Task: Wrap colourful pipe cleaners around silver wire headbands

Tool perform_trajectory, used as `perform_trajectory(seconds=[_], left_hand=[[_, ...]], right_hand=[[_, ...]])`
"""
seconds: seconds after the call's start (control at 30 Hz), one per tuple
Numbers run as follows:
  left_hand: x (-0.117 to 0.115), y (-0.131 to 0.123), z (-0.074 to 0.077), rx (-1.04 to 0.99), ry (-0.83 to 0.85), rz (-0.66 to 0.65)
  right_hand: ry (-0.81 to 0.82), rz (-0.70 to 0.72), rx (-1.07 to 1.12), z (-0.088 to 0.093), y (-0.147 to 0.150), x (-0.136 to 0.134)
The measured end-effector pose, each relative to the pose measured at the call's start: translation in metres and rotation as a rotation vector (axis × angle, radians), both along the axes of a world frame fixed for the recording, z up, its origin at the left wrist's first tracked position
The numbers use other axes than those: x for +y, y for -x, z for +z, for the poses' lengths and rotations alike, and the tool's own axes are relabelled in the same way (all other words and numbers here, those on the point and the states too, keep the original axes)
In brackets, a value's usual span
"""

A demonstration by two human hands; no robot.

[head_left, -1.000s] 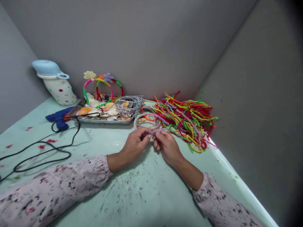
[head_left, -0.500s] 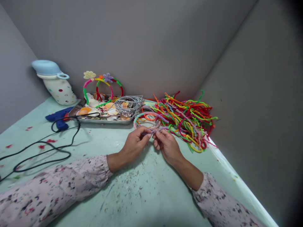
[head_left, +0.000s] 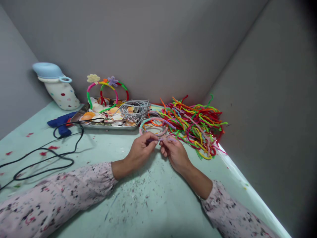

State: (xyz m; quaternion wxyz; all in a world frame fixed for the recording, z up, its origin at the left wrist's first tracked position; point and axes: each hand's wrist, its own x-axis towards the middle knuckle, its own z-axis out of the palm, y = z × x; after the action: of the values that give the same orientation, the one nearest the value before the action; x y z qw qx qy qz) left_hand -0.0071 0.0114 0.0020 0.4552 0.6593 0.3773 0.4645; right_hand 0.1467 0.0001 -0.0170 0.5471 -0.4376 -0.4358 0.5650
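Note:
My left hand and my right hand meet at the middle of the pale green table. Both pinch the near part of a headband wrapped in multicoloured pipe cleaner, with a lilac pipe cleaner end between the fingertips. The headband's loop lies on the table just beyond my fingers. A big heap of coloured pipe cleaners lies right behind my right hand.
A metal tray with shells, bare grey headbands and two decorated headbands stands at the back. A blue glue gun with a black cord lies left. A white dotted jug stands far left. Grey walls enclose the table.
My fingers shifted slightly on the headband, working the lilac pipe cleaner; the hands stay in nearly the same place.

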Motion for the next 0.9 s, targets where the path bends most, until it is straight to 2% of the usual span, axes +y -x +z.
perform_trajectory(seconds=[0.37, 0.73, 0.9], left_hand=[[0.0010, 0.0031, -0.0016, -0.005, 0.009, -0.051], [0.0071, 0.0018, -0.0014, 0.041, 0.078, 0.038], [0.0062, -0.0003, -0.0014, 0.014, 0.109, 0.040]], right_hand=[[-0.012, -0.021, -0.009, 0.0000, -0.0008, 0.0000], [-0.034, 0.016, -0.096, -0.0025, -0.0014, -0.0029], [-0.016, 0.006, -0.107, 0.0012, -0.0007, -0.0031]])
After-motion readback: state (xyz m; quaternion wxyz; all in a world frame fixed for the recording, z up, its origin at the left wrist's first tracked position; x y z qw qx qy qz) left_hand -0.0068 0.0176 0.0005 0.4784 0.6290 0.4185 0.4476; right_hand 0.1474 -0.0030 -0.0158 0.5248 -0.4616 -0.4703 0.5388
